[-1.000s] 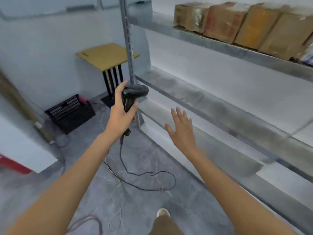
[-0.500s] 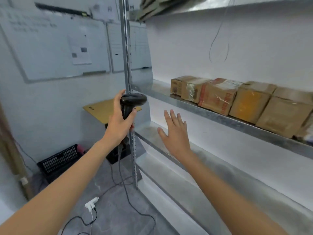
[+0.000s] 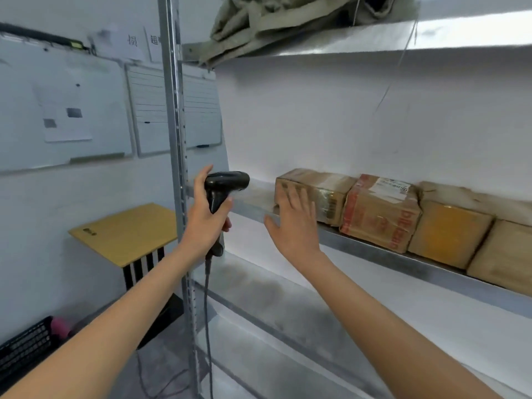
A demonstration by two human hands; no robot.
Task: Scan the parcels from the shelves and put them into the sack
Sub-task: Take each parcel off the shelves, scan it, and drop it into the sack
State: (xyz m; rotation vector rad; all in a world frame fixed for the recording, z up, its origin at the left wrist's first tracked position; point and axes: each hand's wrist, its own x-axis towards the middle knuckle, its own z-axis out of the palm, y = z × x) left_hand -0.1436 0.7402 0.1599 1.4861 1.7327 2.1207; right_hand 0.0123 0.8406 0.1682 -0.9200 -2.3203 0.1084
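Left hand point(image 3: 205, 217): wrapped round the handle of the black scanner point(image 3: 224, 187), its nose toward the parcels.
Right hand point(image 3: 293, 223): fingers spread flat, holding nothing, just in front of the nearest parcel point(image 3: 325, 194).
Parcel: taped cardboard on the shelf point(image 3: 383, 251), first in the row; probably stiff, light, tape slick.
Hold: span its near end, thumb under.

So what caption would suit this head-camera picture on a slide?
Left hand grips a barcode scanner while the open right hand reaches toward the first parcel on the metal shelf.
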